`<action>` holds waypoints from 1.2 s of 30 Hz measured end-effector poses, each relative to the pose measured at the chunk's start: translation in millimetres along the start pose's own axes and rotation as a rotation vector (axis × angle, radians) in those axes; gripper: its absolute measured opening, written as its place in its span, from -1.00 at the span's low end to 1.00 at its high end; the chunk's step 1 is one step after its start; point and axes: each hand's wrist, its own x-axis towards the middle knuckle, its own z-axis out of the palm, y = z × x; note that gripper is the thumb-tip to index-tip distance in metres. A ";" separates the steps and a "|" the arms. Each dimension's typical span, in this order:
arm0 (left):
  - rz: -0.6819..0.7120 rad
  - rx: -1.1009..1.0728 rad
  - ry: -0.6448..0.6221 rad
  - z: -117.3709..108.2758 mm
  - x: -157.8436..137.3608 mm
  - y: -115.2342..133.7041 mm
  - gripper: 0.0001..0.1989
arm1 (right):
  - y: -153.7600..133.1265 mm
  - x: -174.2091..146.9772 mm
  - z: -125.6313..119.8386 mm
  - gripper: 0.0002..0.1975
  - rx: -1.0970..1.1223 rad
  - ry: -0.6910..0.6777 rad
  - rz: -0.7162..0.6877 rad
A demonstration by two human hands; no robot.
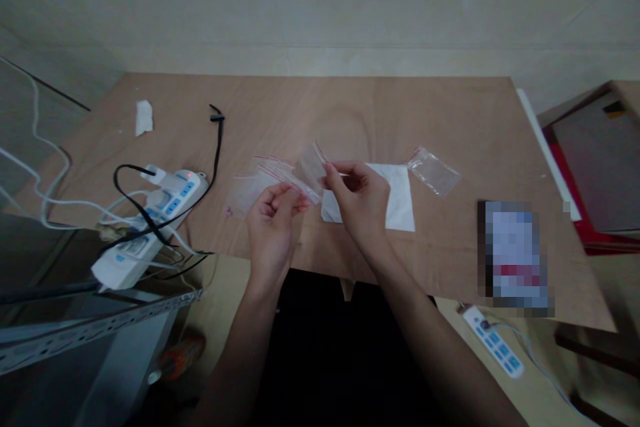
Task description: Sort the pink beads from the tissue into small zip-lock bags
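Between my two hands is a small clear zip bag [311, 167] with a red line along its edge. My right hand [357, 197] pinches the bag at its right side, thumb against fingers. On the left, my left hand [277, 217] is closed with thumb and fingers on the bag's lower edge. More clear zip bags [245, 192] with red lines lie behind and left of my left hand, partly hidden by it. Under my right hand rests a white paper sheet [400, 197]. To the right of the paper lies another clear zip bag [434, 171], flat on the table.
A white power strip [183, 203] with plugs and tangled cables sits at the table's left. Near it runs a black cable [219, 147]. A white scrap [144, 118] lies at the back left. A blurred-out rectangular item [515, 247] is at the right; a second power strip [493, 341] is below.
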 end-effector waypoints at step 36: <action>0.384 0.709 -0.445 -3.9 -13.9 23.6 -0.71 | 11.1 -7.4 -60.7 -0.24 0.180 -0.690 -0.165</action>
